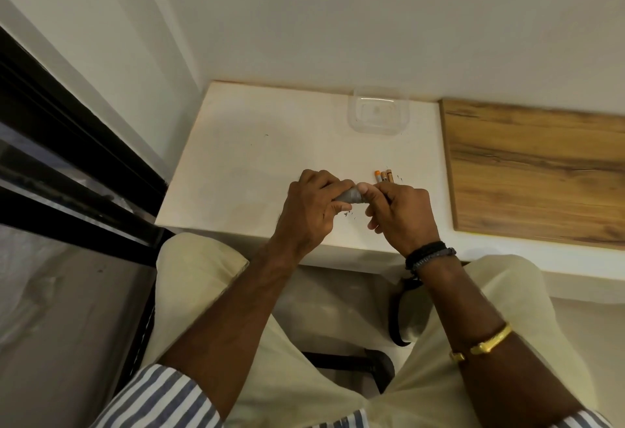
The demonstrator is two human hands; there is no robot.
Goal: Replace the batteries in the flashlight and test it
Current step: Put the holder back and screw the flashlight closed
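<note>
Your left hand (309, 206) and right hand (397, 212) close around the flashlight (350, 195) above the table (236, 157); an elbow nudge could roll the nearby batteries (384, 176) away.

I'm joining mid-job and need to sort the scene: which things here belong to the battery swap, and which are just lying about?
Part of the job:
- flashlight, grey, held between the left hand and the right hand
- batteries, three lying side by side on the white table

Just lying about:
- clear plastic container, near the wall
- wooden board, at the right
</note>
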